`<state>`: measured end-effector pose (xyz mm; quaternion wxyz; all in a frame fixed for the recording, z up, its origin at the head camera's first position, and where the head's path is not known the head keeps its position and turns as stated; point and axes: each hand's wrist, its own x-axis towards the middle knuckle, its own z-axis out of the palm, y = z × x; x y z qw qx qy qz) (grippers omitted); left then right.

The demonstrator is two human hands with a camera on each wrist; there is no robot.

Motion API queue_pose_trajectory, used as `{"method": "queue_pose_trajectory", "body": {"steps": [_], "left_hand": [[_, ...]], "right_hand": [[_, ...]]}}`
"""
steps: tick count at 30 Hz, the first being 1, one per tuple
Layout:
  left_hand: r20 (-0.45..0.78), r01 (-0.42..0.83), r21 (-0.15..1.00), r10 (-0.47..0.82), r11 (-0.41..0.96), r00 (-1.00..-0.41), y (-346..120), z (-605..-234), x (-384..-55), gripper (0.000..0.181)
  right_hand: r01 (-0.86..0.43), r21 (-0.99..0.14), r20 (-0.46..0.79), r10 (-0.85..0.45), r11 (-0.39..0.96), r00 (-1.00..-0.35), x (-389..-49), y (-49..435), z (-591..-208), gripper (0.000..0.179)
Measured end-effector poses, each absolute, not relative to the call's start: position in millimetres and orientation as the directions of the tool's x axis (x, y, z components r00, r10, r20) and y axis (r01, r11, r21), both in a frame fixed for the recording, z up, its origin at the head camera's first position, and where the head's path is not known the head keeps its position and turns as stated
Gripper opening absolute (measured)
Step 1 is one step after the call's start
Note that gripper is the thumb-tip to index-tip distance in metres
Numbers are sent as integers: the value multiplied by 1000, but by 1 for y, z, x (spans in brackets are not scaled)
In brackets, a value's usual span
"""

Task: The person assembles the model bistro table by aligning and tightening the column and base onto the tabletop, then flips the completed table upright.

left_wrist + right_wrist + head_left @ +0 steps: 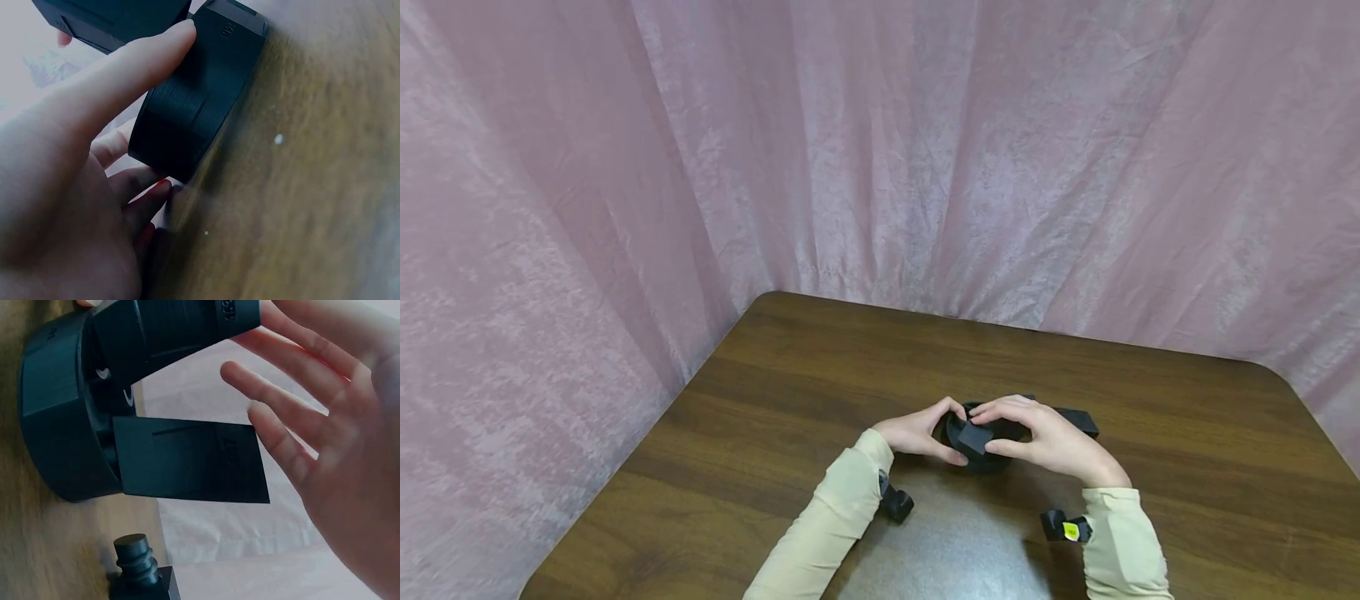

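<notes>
Place: curtained-off nook, arranged like a filming booth; kind of building cannot be told | curtain [880, 150]: pink, velvety, hanging in folds behind the desk [752, 433] and down its left side, hiding what lies beyond | desk: brown wood grain, rounded far corners | wrist cameras [898, 506]: worn pair, recording gear

We see a brown wood-grained bench [820, 358] with rounded far corners and a pale sheen across its near middle. On it we find a round black base [178, 125], and just right of that a black piece [1078, 421] whose threaded end shows in the right wrist view. Up close, white specks [279, 139] dot our wood.
</notes>
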<state>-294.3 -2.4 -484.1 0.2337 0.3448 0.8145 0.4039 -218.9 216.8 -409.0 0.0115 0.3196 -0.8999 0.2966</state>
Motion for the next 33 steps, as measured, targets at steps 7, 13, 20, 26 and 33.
{"method": "queue_pose_trajectory", "body": {"steps": [7,13,20,26,33], "left_hand": [[-125,353,821,743,450,-658,-4,-485,-295,53],[-145,332,827,742,454,-654,-4,-483,-295,54],[-139,325,840,752,434,-644,-3,-481,-295,54],[-117,332,852,765,405,-633,-2,-482,-294,53],[-133,340,828,745,446,-653,-3,-483,-294,56]], "right_hand": [[-610,-483,253,-567,628,-784,-221,210,-412,36],[-631,-493,255,-594,599,-763,-222,204,-415,34],[-702,-416,332,-622,578,-709,-225,197,-419,30],[-720,-378,395,-602,581,-694,-228,195,-424,26],[-637,-398,381,-512,661,-770,-228,197,-425,28]]}}
